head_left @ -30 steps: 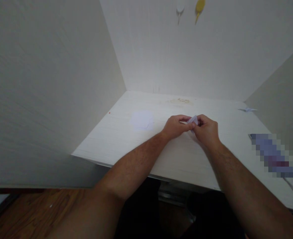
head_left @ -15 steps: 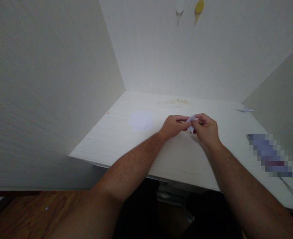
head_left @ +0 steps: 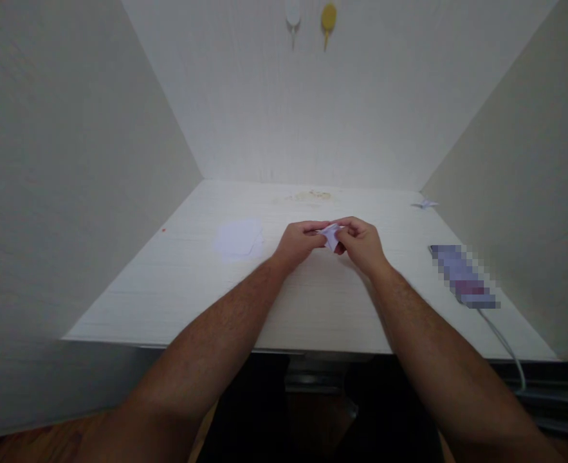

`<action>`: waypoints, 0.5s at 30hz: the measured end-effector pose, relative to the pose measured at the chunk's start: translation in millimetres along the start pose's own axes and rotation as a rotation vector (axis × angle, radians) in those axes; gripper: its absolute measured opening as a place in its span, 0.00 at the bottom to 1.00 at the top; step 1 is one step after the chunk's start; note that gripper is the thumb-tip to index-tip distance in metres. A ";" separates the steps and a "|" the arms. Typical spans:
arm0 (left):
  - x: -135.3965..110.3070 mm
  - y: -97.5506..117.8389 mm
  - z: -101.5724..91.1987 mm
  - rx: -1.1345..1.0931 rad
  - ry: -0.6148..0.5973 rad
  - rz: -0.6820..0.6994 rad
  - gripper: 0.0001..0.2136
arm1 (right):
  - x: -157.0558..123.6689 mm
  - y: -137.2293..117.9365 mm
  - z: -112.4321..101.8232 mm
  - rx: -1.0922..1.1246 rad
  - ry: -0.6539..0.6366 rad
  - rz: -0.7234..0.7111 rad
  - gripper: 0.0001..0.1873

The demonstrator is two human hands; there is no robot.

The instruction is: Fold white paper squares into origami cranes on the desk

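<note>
Both hands meet over the middle of a white table (head_left: 192,289). My left hand (head_left: 299,241) and my right hand (head_left: 361,243) each pinch one small folded piece of white paper (head_left: 332,234) between thumb and fingers, held just above the tabletop. The paper's shape is mostly hidden by my fingers. A few flat white paper sheets (head_left: 239,238) lie on the table to the left of my left hand.
A small folded paper figure (head_left: 424,204) sits at the far right corner. A blurred-out flat device (head_left: 462,276) with a cable (head_left: 503,344) lies on the right side. Walls close in the table on three sides; two small hooks (head_left: 310,18) hang on the back wall.
The view has swung to the right, so hands and table now sit centred. My hands still pinch the folded paper, with fingers slightly shifted on it.
</note>
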State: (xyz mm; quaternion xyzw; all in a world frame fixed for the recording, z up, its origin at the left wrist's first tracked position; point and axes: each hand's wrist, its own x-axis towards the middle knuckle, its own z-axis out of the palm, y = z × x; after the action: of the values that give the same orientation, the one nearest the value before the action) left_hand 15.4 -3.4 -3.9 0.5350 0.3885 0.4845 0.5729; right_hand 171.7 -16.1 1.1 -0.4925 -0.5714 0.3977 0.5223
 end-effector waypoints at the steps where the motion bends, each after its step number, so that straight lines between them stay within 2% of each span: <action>1: 0.3 -0.2 -0.1 0.004 0.007 -0.003 0.18 | 0.2 0.9 0.0 -0.026 0.001 0.006 0.10; 9: 3.5 -4.9 -4.1 0.018 0.016 0.001 0.21 | 3.2 9.6 0.2 -0.085 -0.005 -0.027 0.07; 15: 1.1 -0.8 0.4 -0.143 -0.025 -0.015 0.21 | 5.2 13.4 1.5 -0.221 0.096 -0.145 0.06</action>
State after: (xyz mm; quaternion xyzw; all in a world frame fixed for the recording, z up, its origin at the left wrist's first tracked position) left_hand 16.1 -2.4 -4.5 0.4957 0.3495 0.4999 0.6183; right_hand 172.4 -8.3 -11.1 -0.5228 -0.6201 0.2697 0.5191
